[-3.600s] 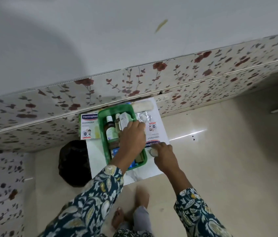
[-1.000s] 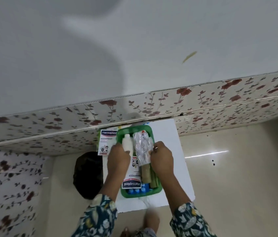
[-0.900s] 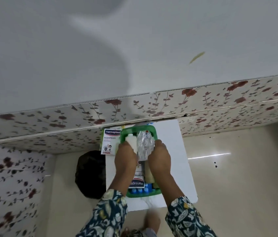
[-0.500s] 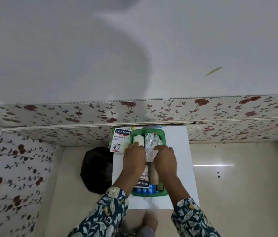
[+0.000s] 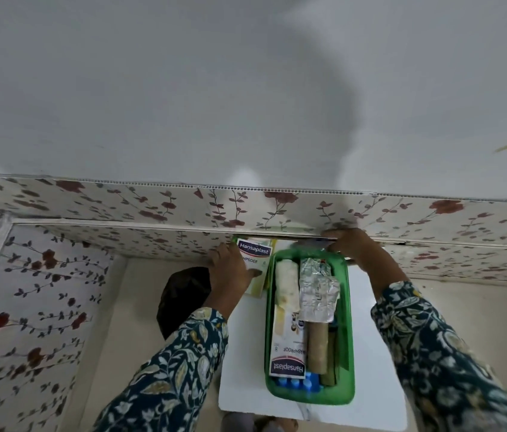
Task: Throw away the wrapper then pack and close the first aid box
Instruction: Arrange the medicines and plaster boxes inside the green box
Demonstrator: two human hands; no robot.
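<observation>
We see both arms extended forward over a white table [image 5: 367, 294], sleeves in a dark floral print. The left hand [image 5: 229, 272] reaches to the far left of the table, palm down, fingers wrapped over the near face of an upright Hansaplast carton [image 5: 253, 255] that stands just beside the box; the hand grasps this carton. The right hand [image 5: 353, 244] reaches to the far edge, at the base of the floral wall panel [image 5: 152, 210], fingers curled on a thin flat white and blue item [image 5: 316, 243] lying behind the box. We cannot tell what this item is, nor how firmly the fingers hold it.

The first aid box [image 5: 347, 338], a green open tray with rounded corners, sits on the table between the two forearms, long axis running away from us. It carries no lid. Contents, largest first:

- a flat Hansaplast pack [image 5: 286, 353] lying along the left side, label toward us;
- a white gauze roll [image 5: 286, 282] at the far left, resting above that pack;
- a crumpled silver foil strip [image 5: 317, 291] at the far centre;
- a brown roll [image 5: 317, 347] just below the foil;
- blue caps [image 5: 296, 383] at the near end.

A black bag [image 5: 180, 294] sits on the floor left of the table, partly hidden behind the left forearm.
</observation>
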